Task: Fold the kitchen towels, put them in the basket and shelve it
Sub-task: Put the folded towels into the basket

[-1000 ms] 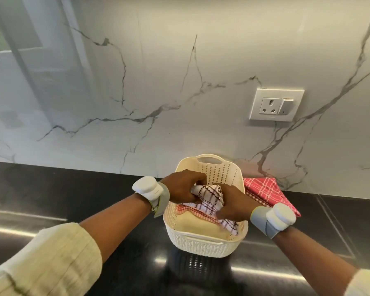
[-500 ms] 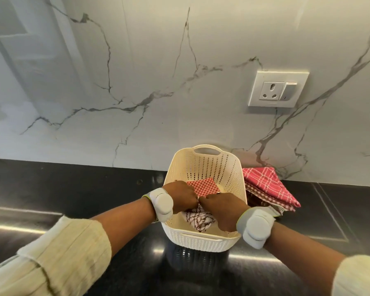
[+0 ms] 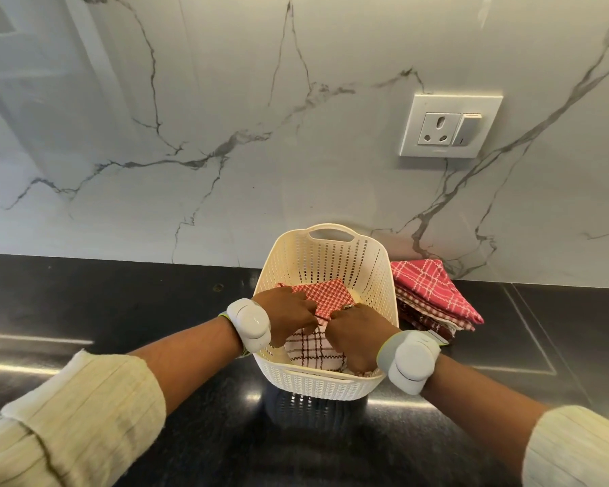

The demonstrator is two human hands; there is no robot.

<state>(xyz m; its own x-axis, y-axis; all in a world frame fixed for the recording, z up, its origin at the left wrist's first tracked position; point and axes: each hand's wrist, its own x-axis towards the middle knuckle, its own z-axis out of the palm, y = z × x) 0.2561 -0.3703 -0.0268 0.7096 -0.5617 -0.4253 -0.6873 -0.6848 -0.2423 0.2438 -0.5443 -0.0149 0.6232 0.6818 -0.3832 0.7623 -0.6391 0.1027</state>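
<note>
While both hands [image 3: 326, 321] pinch towels, basket [image 3: 326, 383] runs lengthwise toward wall [image 3: 225, 100]

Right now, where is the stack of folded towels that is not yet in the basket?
In the head view, the stack of folded towels lies on the black counter, right of the white basket, against the marble wall below the socket.

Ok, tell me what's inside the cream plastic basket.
A folded red checked towel at the back, a white towel with brown checks nearer. The left hand and right hand cover where they meet; the basket floor is hidden.
</note>
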